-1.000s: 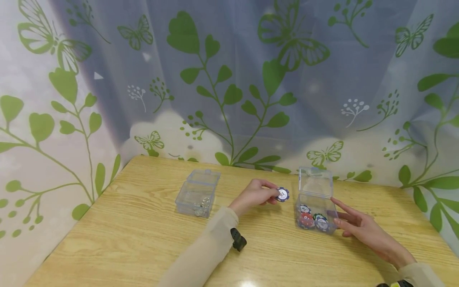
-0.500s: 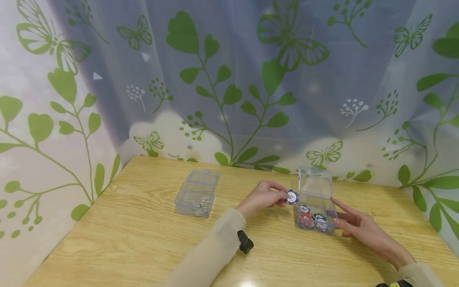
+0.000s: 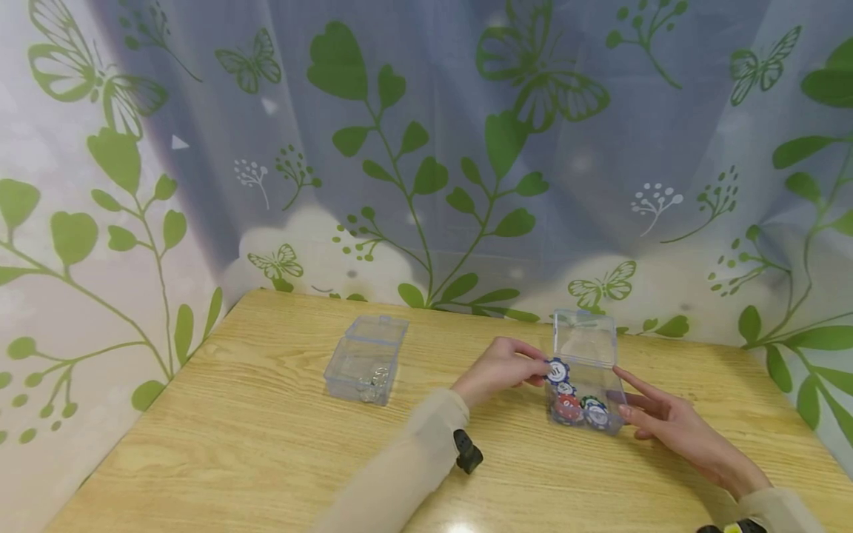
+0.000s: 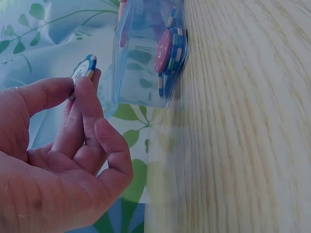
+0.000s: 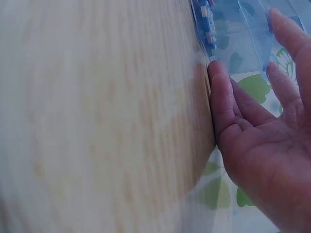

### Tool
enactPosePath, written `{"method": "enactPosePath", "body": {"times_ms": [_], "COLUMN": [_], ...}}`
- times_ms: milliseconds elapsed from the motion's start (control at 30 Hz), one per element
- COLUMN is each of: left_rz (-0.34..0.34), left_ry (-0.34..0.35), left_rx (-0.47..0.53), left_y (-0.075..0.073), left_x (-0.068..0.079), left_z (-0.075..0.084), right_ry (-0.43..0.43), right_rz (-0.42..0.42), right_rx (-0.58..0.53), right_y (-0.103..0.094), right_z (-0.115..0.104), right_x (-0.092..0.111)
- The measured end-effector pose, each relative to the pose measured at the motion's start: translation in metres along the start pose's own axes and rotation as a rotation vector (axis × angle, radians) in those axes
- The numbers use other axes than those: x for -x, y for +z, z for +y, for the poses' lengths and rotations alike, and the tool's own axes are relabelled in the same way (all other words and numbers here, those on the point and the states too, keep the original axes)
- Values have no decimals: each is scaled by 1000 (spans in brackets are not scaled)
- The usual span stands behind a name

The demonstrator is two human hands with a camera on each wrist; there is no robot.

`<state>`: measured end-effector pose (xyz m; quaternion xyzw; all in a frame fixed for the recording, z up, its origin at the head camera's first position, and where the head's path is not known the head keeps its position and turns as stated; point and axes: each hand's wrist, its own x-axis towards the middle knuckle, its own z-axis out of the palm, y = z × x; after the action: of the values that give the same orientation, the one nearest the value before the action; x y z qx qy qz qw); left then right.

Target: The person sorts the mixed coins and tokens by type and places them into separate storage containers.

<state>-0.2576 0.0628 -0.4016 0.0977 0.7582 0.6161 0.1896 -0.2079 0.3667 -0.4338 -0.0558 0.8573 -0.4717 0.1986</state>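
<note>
My left hand (image 3: pixel 505 369) pinches a blue and white poker chip (image 3: pixel 557 371) between thumb and fingertips, at the left edge of a clear plastic box (image 3: pixel 606 379). In the left wrist view the chip (image 4: pixel 83 69) is tilted and held above the box's floor. Inside the box lie several chips, among them a red chip (image 3: pixel 568 407) and a blue chip (image 3: pixel 597 416). The box's hinged lid (image 3: pixel 585 337) stands raised at the back. My right hand (image 3: pixel 680 429) rests its extended fingers against the box's right side; the right wrist view shows them loosely spread.
A second clear box (image 3: pixel 356 364), lid folded back, stands to the left with small shiny metallic pieces (image 3: pixel 375 383) inside. Both boxes are on a wooden table (image 3: pixel 266 444). A patterned curtain (image 3: pixel 426 185) hangs along the table's far edge.
My left hand has carried the chip rightward, from beside the box to over its left edge. The right hand and both boxes stay where they were.
</note>
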Motion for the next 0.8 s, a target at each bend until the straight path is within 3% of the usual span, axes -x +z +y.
{"method": "enactPosePath", "body": {"times_ms": [267, 400, 800], "left_rz": [8, 44, 97], "left_ry": [54, 87, 26], "left_rx": [-19, -60, -92], "left_y": [9, 13, 33], "left_x": [1, 2, 1], "left_z": [5, 7, 17], "right_ry": [-14, -13, -1], "right_rz": [-5, -4, -8], "right_rx": [-9, -12, 0], "right_y": [0, 0, -1], "right_z": [0, 0, -2], "right_x": [0, -1, 0]}}
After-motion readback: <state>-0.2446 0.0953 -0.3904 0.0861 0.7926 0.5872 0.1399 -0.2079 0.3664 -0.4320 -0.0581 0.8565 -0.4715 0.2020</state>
